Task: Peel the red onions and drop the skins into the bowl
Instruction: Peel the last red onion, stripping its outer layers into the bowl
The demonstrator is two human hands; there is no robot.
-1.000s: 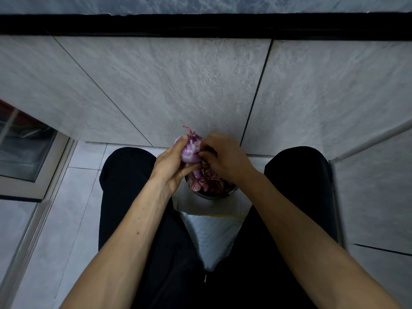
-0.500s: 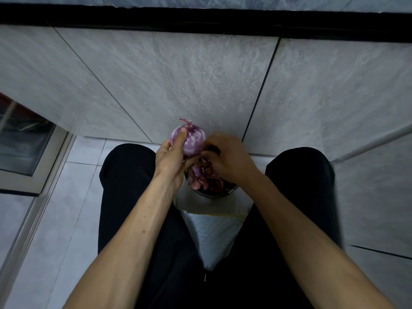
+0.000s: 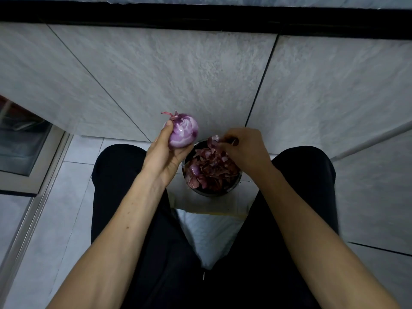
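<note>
You are at the dropping step: your left hand (image 3: 165,156) grips a mostly peeled, round purple-and-white red onion (image 3: 184,131) beside the dark round bowl (image 3: 214,190), while your right hand (image 3: 245,150) pinches a papery reddish strip of skin (image 3: 213,142) over the bowl's heap of skins. Next, I judge, let the strip fall, then pull off the wisp at the onion's tip. Your right fingertips are hidden, and the bowl's far rim is covered.

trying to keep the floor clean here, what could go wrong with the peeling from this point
The dark round bowl is heaped with dry reddish onion skins, so the strip of skin pinched by the right hand near the far rim could slide off onto the pale floor tiles. The glossy, mostly peeled purple onion sits in the left hand beside the bowl, not over it; it might slip.
</note>
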